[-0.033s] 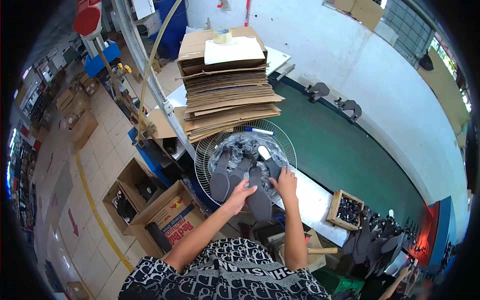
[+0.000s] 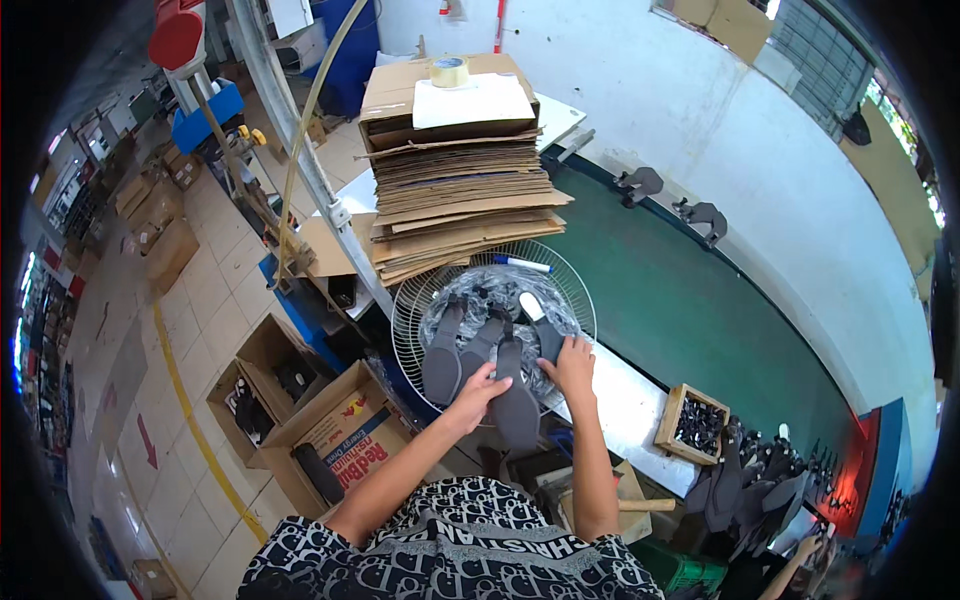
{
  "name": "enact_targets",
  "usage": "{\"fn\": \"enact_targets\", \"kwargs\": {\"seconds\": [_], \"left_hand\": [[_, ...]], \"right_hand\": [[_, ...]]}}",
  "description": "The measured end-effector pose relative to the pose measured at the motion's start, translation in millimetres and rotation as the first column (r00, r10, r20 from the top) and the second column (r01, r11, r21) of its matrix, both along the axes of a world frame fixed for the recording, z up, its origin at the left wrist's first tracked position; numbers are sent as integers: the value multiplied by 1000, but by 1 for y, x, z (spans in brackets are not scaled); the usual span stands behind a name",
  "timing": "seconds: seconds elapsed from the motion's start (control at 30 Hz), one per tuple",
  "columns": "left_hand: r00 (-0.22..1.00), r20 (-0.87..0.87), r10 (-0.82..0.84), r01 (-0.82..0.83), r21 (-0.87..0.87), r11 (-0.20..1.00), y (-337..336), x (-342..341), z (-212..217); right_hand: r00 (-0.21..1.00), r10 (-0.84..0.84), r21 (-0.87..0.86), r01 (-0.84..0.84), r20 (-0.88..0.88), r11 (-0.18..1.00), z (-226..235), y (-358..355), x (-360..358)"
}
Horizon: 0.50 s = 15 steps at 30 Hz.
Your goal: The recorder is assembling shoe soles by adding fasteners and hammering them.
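Several dark grey shoe soles (image 2: 443, 360) lie on crinkled clear plastic inside a round white wire fan guard (image 2: 410, 310). My left hand (image 2: 482, 386) curls its fingers over the edge of one long sole (image 2: 517, 405) at the guard's near rim. My right hand (image 2: 572, 362) rests palm down on another sole (image 2: 549, 338) just to the right, fingers spread and gripping nothing. Both forearms come up from the lower edge, over a black-and-white patterned shirt.
A tall stack of flattened cardboard (image 2: 460, 190) with a tape roll (image 2: 449, 70) stands behind the guard, and a blue marker (image 2: 520, 263) lies at its foot. A green conveyor belt (image 2: 680, 290) runs right. A wooden box of small parts (image 2: 697, 420) and open cartons (image 2: 300, 400) flank me.
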<state>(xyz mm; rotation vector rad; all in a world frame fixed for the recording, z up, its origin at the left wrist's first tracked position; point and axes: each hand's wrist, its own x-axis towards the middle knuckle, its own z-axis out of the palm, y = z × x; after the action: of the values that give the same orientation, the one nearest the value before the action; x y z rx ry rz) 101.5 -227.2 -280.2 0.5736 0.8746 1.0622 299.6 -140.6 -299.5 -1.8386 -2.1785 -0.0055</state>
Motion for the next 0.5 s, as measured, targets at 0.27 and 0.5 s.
{"fn": "enact_targets", "kwargs": {"seconds": [0.27,0.5], "left_hand": [[970,26,241,-240,-31,970,-29,-62,17],[936,0,353,-353,29,935,-35,-93,28]], "right_hand": [[857,62,-130,-149,-511,980,46,5,10],[853,344,-123,-419,-392,900,64,-38,-39]]}}
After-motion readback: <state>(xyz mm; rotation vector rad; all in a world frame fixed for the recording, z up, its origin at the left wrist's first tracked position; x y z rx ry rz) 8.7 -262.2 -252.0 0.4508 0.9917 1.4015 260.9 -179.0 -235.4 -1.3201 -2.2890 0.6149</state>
